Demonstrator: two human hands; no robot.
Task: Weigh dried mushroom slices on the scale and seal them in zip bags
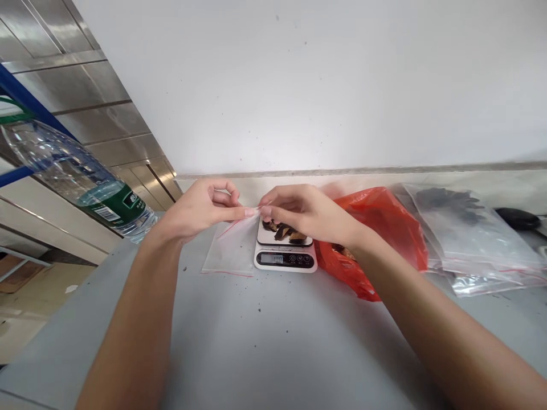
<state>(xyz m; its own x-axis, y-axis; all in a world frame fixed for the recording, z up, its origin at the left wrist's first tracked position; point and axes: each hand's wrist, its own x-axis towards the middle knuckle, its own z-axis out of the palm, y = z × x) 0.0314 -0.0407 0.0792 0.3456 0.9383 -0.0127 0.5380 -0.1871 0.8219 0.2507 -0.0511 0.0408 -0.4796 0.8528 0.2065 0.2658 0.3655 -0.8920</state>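
Both hands pinch the upper edge of a clear zip-lock bag with a red seal line [234, 234]. My left hand [200, 208] grips it between thumb and fingers from the left. From the right, my right hand [301, 208] holds the bag's edge, over the back of a white kitchen scale [285, 267]. Dark dried pieces, like sliced mushroom [290, 233], lie on the scale's plate, partly hidden by the right hand. The scale's display appears to read 100 or 10.0. Beneath the held bag, another zip-lock bag [213, 266] seems to lie on the table.
An open red plastic bag [376, 228] with some dried pieces sits right of the scale, under my right forearm. Further right lie several clear zip-lock bags [474, 250] and a black object [517, 218]. A large water bottle [106, 196] stands at the left table edge. A white wall [320, 85] rises behind.
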